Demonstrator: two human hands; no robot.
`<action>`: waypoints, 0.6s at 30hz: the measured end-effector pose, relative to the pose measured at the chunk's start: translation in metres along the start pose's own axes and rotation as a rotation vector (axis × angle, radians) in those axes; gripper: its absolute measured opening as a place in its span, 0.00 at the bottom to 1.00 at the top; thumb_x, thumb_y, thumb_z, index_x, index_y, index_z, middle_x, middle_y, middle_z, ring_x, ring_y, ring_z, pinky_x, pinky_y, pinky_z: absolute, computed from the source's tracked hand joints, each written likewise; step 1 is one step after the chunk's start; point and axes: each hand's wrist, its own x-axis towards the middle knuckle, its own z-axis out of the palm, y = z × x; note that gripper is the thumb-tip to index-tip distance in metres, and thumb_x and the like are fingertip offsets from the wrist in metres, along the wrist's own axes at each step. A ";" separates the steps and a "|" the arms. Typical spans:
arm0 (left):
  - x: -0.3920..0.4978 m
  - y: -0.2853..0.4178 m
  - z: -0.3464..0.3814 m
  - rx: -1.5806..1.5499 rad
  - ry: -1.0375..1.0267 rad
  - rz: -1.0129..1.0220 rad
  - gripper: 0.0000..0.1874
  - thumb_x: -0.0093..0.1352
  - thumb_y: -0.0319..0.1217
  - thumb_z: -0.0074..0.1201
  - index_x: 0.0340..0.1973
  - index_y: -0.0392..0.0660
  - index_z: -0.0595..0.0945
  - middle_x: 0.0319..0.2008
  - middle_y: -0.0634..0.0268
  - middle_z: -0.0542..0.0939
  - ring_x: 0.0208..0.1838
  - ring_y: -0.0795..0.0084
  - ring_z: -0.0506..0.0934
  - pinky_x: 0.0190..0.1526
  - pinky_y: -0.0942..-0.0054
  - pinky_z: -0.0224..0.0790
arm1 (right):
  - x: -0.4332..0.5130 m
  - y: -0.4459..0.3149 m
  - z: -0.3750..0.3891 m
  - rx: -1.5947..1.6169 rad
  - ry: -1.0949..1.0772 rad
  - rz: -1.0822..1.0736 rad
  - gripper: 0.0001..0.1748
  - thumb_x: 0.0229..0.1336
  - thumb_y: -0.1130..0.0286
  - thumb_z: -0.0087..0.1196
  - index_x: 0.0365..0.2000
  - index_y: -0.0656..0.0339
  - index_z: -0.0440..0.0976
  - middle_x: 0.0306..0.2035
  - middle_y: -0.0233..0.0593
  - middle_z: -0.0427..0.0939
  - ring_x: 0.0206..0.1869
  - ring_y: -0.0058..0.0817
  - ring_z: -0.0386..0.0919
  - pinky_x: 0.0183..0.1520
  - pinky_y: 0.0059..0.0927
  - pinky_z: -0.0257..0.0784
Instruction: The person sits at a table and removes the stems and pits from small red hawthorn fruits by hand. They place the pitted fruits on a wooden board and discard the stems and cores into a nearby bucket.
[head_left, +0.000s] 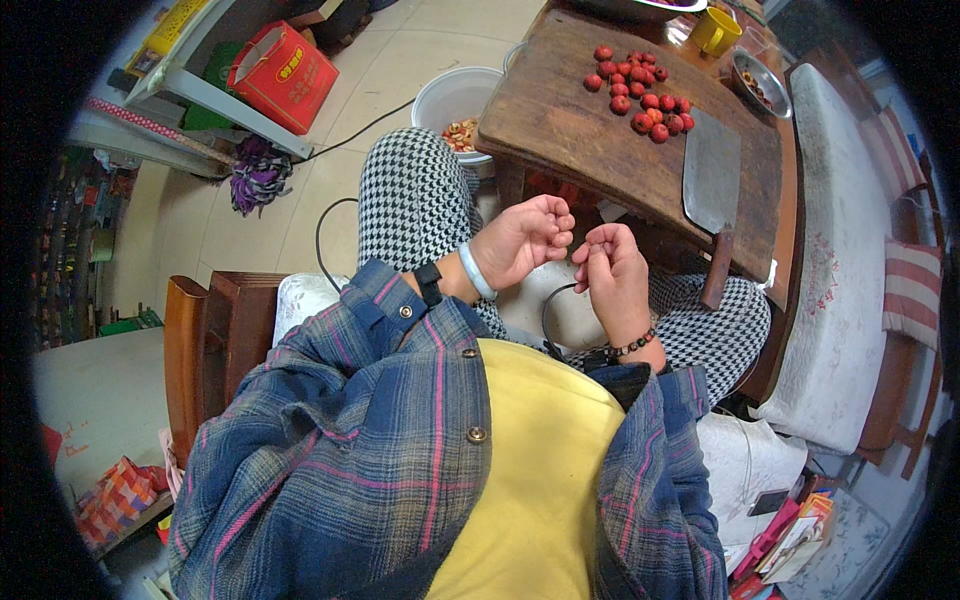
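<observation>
My left hand (523, 238), with a pale bangle at its wrist, is held over my lap with curled fingers; whether anything is inside them cannot be told. Close to its right, my right hand (613, 276) has thumb and fingertips pinched together, and I cannot see whether they hold something small. Beyond both hands, red hawthorn fruits (637, 90) lie in a loose group on a worn wooden board (555, 97). A cleaver (711, 172) rests flat on the board's right part, its wooden handle sticking out past the near edge.
A white bucket (457, 97) with cut fruit pieces stands left of the board. A metal bowl (761, 84) and a yellow mug (715, 32) sit at the back right. A cushioned bench (840, 262) runs along the right. A black cable (360, 131) crosses the floor.
</observation>
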 end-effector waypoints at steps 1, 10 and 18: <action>0.001 -0.001 0.000 0.041 0.030 0.015 0.15 0.73 0.23 0.55 0.55 0.42 0.73 0.44 0.65 0.76 0.41 0.74 0.77 0.43 0.75 0.74 | 0.000 0.001 0.000 0.017 -0.009 0.008 0.05 0.77 0.74 0.49 0.45 0.65 0.72 0.32 0.33 0.81 0.27 0.16 0.76 0.28 0.21 0.76; 0.001 -0.006 0.001 0.291 0.140 0.123 0.22 0.70 0.18 0.62 0.57 0.41 0.71 0.47 0.63 0.77 0.47 0.68 0.83 0.51 0.69 0.82 | 0.002 0.001 0.002 0.025 -0.023 0.017 0.05 0.76 0.75 0.52 0.45 0.66 0.75 0.32 0.32 0.81 0.28 0.16 0.78 0.29 0.20 0.75; 0.003 -0.006 0.004 0.425 0.156 0.169 0.20 0.70 0.19 0.64 0.54 0.40 0.72 0.45 0.62 0.78 0.45 0.68 0.84 0.50 0.67 0.84 | 0.002 0.003 0.001 -0.075 -0.002 0.011 0.04 0.76 0.75 0.54 0.43 0.65 0.76 0.31 0.31 0.82 0.27 0.15 0.78 0.28 0.20 0.76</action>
